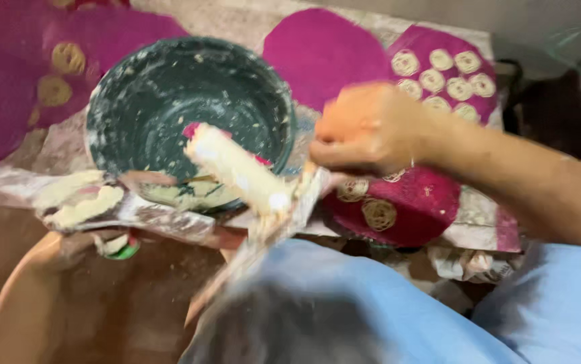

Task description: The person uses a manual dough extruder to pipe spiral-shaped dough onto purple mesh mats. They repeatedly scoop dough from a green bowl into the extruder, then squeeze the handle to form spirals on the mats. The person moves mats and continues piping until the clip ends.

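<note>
The right hand (364, 128), closed in a fist just right of the dark green bowl (189, 114), grips the handle of a paste-coated roller (236, 168) whose head lies over the bowl's near rim. Below the bowl, the left hand (68, 246) is clamped on a paste-smeared flat piece (135, 209); magenta embroidered fabric discs (398, 202) lie around the bowl.

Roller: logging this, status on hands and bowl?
Right hand gripping paste-covered roller over dark green bowl. Left hand under smeared board. Motion blur.
</note>
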Demonstrator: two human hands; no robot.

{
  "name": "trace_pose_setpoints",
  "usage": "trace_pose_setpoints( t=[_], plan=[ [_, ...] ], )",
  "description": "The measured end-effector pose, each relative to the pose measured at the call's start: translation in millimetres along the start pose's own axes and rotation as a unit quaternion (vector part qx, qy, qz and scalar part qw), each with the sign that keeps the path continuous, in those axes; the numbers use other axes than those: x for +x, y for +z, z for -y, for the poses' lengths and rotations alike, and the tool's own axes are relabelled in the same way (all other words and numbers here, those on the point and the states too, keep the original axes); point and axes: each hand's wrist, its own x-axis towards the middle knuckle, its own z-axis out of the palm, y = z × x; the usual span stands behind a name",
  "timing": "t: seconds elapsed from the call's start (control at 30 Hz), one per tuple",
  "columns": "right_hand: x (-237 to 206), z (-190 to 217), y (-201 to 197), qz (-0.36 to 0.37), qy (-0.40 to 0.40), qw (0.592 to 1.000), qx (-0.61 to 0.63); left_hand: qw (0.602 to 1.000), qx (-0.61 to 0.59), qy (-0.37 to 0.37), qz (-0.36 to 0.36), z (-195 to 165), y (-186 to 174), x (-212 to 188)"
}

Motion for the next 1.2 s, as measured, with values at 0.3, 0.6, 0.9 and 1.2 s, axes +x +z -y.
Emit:
trace_pose_setpoints(
  t=[0.3,0.6,0.9,1.2],
  plan=[
    [91.7,-78.0,59.1,-0.086,-0.040,0.980,-0.173,0.964,-0.195,-0.181,0.012,85.0,-40.8,-5.6],
    [74.1,-48.7,280.2,0.299,0.325,0.891,0.108,0.933,0.304,0.007,-0.195,87.9,-52.8,38.5],
    [68.3,-57.6,332.4,0.450,0.302,0.838,0.070,0.810,0.524,0.109,-0.239,89.1,-37.6,43.8],
    [63.7,-45.3,258.2,0.570,0.347,0.740,0.087,0.880,0.339,0.089,-0.320,110.4,-18.3,39.7]
  ],
)
